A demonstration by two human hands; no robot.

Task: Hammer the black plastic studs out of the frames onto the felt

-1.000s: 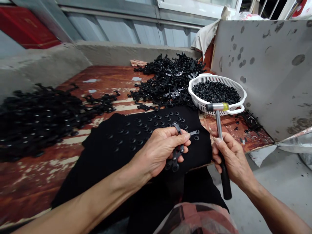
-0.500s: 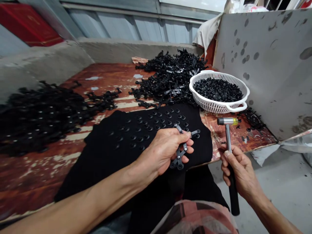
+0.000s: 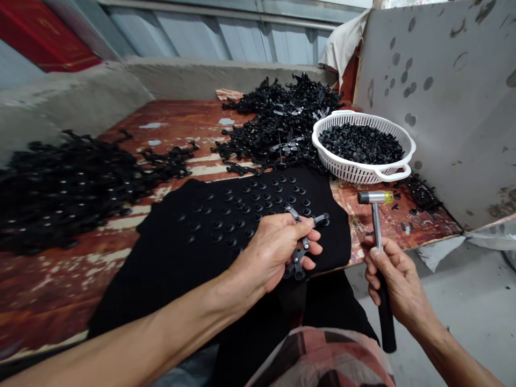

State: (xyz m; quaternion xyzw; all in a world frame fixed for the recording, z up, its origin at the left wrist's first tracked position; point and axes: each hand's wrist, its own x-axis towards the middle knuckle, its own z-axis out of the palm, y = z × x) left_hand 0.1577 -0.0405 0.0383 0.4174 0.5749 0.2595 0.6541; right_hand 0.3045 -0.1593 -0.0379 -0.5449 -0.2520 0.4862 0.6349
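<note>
My left hand [image 3: 278,244] pinches a dark, jointed plastic linkage [image 3: 297,258] with ringed ends, held over the black cloth [image 3: 169,290]. Its middle is partly hidden by my thumb and fingers. Small round black plastic pieces [image 3: 256,198] with raised centres stand in loose rows on the cloth beyond that hand. At the right, my right hand [image 3: 393,274] grips a small mallet [image 3: 377,220] by its shaft and black handle, head upward. The mallet head has one black face and one yellow face, and is apart from the linkage.
A white plastic basket [image 3: 350,173] full of black round pieces stands at the back right. Heaps of black linkages lie at the left [image 3: 68,193] and back [image 3: 278,118] of the worn red-brown table [image 3: 173,121]. A spotted grey panel [image 3: 443,118] borders the right side.
The view has shifted slightly. Both hands keep their holds on the linkage and the mallet, with hardly any movement between them.
</note>
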